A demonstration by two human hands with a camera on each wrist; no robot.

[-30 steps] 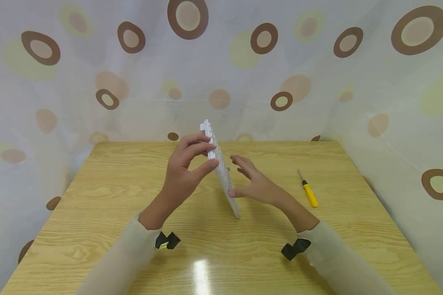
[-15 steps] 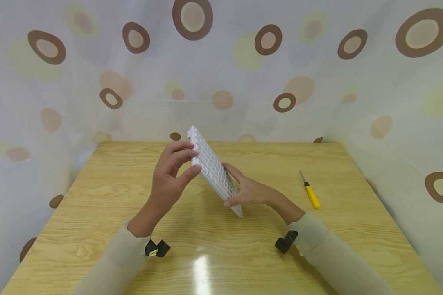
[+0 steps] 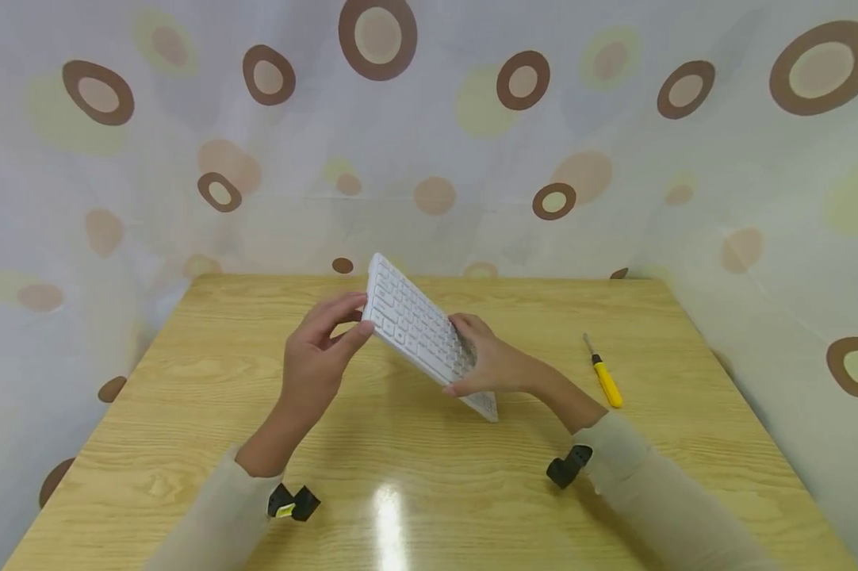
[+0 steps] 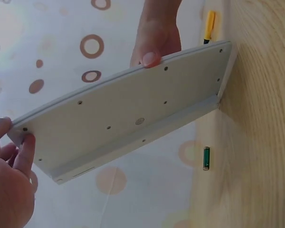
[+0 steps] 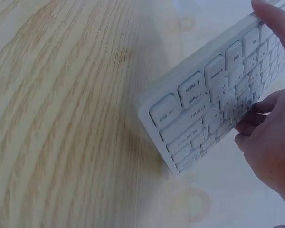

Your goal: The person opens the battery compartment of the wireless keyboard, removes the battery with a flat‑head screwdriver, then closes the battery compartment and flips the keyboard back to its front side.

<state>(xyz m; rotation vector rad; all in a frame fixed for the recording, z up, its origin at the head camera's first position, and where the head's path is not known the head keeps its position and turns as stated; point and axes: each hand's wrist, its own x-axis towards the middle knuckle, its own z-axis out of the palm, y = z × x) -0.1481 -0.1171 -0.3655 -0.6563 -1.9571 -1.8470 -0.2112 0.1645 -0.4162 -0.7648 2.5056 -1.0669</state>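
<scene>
A white keyboard (image 3: 411,321) is held tilted above the table, its keys turned toward the head camera and its right end low, near the tabletop. My left hand (image 3: 315,349) pinches its raised left end between thumb and fingers. Across the keys reaches my right hand (image 3: 496,361), thumb on the near long edge and fingers at the far one. In the left wrist view the keyboard's underside (image 4: 118,109) shows small screws and a raised bar along one edge. The right wrist view shows the keys (image 5: 194,114) close up, beside the right hand (image 5: 273,142).
A screwdriver (image 3: 606,382) with a yellow handle lies on the wooden table (image 3: 222,381), right of the keyboard. In the left wrist view a green battery (image 4: 206,158) lies on the table behind the keyboard. A patterned curtain (image 3: 429,119) surrounds the table's back and sides.
The keyboard has turned from nearly edge-on to showing its keys, its upper end lowering and shifting left. My right hand has closed over its edges; my left hand has moved left and down with it.
</scene>
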